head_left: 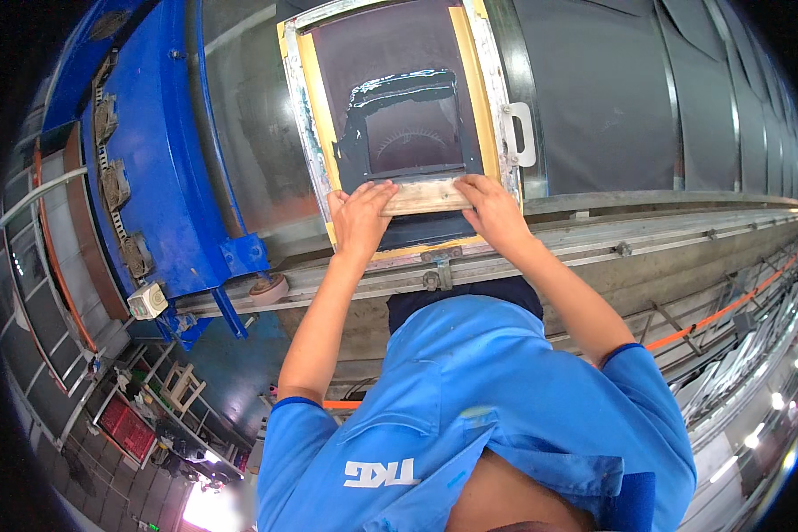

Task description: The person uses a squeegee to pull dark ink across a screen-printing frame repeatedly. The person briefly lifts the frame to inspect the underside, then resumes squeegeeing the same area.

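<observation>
A wooden squeegee [424, 197] lies crosswise on the dark mesh of a printing screen [399, 115], near the screen's lower edge, just below a stencilled panel ringed with smeared dark ink [390, 93]. Both hands clamp it from the ends: the left hand [360, 217] curls over the left end with fingers on top, and the right hand [489, 206] closes over the right end likewise. The wood shows only in the stretch between the two hands, so the tool sits squarely inside the grip, a hand at each end. Holding it wide like that seems meant to keep the blade level and the pressure even across the mesh.

The screen's metal frame is edged with yellow tape [479, 89], probably to seal the mesh border against ink. A white handle [521, 133] juts from the frame's right side. The frame rests on a long grey table [647, 106] covered in dark panels, with a metal rail [665, 235] running along its near edge. To the left stands a blue machine carriage [164, 160]. The person wears a blue work shirt [479, 417].
</observation>
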Available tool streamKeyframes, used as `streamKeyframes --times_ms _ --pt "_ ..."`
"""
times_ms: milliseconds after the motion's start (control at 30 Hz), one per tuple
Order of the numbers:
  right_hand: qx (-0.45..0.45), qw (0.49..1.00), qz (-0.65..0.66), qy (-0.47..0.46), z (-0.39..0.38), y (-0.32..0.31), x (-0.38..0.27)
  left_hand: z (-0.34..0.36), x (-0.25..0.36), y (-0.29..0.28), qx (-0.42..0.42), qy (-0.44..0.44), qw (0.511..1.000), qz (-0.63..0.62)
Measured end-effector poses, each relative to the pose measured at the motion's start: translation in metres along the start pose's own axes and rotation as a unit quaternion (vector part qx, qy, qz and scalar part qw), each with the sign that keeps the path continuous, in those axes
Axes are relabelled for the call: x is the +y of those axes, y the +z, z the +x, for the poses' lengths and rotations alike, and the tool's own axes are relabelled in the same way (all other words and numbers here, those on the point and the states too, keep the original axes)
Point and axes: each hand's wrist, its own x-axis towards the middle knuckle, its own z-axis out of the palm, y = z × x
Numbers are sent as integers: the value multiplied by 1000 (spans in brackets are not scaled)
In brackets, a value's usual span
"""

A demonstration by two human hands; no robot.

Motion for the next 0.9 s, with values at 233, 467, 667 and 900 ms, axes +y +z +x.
streamKeyframes --times_ms 233,467,667,900 --pt "99 992 -55 -60 129 -37 53 143 -31 -41 26 -3 998 58" --pt "87 996 -4 -18 130 -29 53 157 -36 -34 8 -24 999 34" --pt "44 998 30 19 35 -1 16 56 -6 -23 -18 -27 999 -7" --pt "20 999 40 -6 -39 15 -8 -33 10 0 7 23 1000 -20"
